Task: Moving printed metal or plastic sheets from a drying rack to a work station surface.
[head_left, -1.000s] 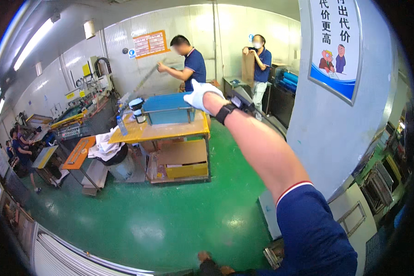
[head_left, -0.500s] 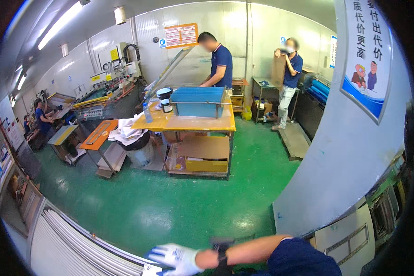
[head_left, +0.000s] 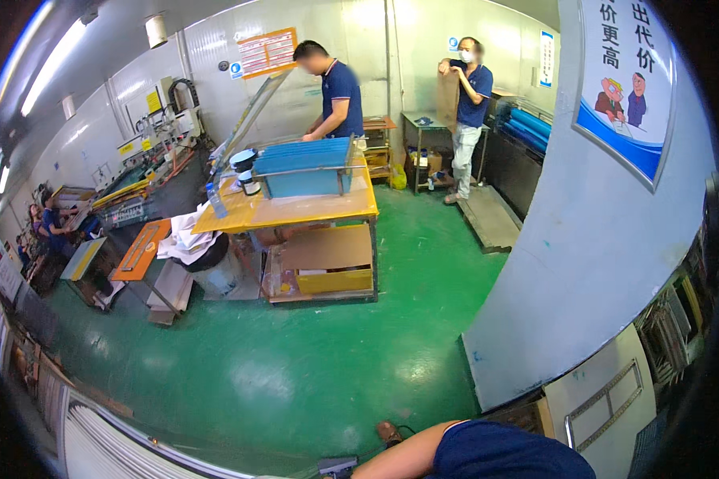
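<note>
My right forearm (head_left: 411,457) reaches in from the lower right under a navy sleeve (head_left: 507,451). A dark strapped device (head_left: 337,465) shows at its wrist, on the lower edge of the picture. Past the wrist, my right hand is cut off below the frame, so its fingers and anything in them are hidden. Nearest to it on the left is a metal-edged stack of white ribbed pieces (head_left: 104,447). My left hand does not appear. A brown shoe (head_left: 389,431) is on the green floor (head_left: 311,351) just beyond my forearm.
A yellow-topped workbench (head_left: 311,209) bears a blue slatted bin (head_left: 303,172); a person (head_left: 342,104) works behind it. Another masked person (head_left: 471,88) stands farther right with a brown board (head_left: 447,100). A pale pillar (head_left: 527,279) rises at right, and an orange-topped table (head_left: 141,251) stands left.
My gloved right hand, spread over the white ribbed stack before, has dropped out below the frame. The view has turned to the right, so the room's things sit farther left.
</note>
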A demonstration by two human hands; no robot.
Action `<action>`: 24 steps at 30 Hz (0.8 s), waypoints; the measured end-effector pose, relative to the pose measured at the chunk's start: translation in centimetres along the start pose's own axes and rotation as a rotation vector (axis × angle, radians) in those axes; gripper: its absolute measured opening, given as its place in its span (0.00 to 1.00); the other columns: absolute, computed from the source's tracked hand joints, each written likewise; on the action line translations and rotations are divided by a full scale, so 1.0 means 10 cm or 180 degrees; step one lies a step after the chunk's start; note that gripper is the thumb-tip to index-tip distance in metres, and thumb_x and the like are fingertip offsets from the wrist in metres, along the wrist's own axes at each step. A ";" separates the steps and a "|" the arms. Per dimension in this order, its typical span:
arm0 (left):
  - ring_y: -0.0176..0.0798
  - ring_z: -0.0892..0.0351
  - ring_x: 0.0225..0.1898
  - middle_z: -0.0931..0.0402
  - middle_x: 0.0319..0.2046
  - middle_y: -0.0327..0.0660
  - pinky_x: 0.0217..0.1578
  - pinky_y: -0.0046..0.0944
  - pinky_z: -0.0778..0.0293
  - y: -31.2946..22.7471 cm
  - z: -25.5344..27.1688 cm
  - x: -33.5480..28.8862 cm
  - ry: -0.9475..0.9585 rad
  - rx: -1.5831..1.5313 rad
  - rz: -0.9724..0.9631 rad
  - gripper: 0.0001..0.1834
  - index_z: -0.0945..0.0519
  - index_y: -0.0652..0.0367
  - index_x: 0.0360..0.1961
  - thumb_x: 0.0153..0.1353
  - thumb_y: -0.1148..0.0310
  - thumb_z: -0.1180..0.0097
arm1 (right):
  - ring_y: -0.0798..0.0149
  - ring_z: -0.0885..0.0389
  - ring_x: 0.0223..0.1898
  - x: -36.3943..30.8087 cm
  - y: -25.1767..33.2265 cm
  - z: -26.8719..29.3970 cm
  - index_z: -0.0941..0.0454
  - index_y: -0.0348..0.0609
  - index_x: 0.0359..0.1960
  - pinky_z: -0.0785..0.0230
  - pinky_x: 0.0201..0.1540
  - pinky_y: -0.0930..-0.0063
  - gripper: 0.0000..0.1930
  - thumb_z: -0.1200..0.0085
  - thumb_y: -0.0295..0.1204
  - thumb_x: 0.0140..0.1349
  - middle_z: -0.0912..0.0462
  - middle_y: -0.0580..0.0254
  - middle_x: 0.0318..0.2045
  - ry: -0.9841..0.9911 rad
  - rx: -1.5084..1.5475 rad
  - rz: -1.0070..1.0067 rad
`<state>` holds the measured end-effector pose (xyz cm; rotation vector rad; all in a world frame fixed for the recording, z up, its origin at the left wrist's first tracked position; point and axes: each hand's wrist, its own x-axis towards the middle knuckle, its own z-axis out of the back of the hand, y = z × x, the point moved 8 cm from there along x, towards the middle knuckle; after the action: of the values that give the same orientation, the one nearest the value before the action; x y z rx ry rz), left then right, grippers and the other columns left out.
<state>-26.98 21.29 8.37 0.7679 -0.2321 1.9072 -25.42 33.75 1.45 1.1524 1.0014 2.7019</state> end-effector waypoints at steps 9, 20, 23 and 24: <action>0.66 0.31 0.56 0.28 0.54 0.56 0.57 0.63 0.36 0.28 -0.03 0.02 0.0436 -0.0311 0.0520 0.23 0.28 0.63 0.56 0.65 0.60 0.46 | 0.47 0.28 0.56 0.02 0.01 0.06 0.25 0.42 0.52 0.34 0.57 0.52 0.22 0.47 0.44 0.61 0.23 0.50 0.51 -0.0039 -0.0029 0.0188; 0.66 0.29 0.53 0.27 0.51 0.59 0.52 0.61 0.31 0.32 -0.21 0.13 0.0207 -0.0727 0.0257 0.22 0.26 0.69 0.53 0.60 0.67 0.42 | 0.45 0.29 0.57 0.06 0.02 0.01 0.23 0.43 0.49 0.35 0.59 0.50 0.19 0.46 0.40 0.61 0.23 0.49 0.51 0.0261 0.0328 0.0279; 0.66 0.30 0.53 0.27 0.50 0.61 0.52 0.62 0.31 0.41 -0.21 0.14 0.0149 -0.1019 0.0485 0.22 0.26 0.70 0.52 0.59 0.68 0.42 | 0.45 0.29 0.57 0.11 -0.03 -0.02 0.24 0.43 0.51 0.35 0.59 0.49 0.19 0.47 0.39 0.62 0.23 0.50 0.51 0.0437 0.0342 0.0183; 0.67 0.30 0.54 0.27 0.50 0.61 0.52 0.62 0.32 0.42 -0.20 0.15 0.0137 -0.1127 0.0478 0.22 0.26 0.71 0.51 0.59 0.69 0.42 | 0.45 0.29 0.57 0.09 -0.03 -0.03 0.24 0.43 0.51 0.35 0.59 0.49 0.19 0.47 0.39 0.62 0.23 0.50 0.51 0.0469 0.0348 0.0201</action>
<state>-31.86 21.49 8.46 0.4815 -0.5970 1.9480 -26.39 34.08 1.68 1.0297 1.1650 2.8499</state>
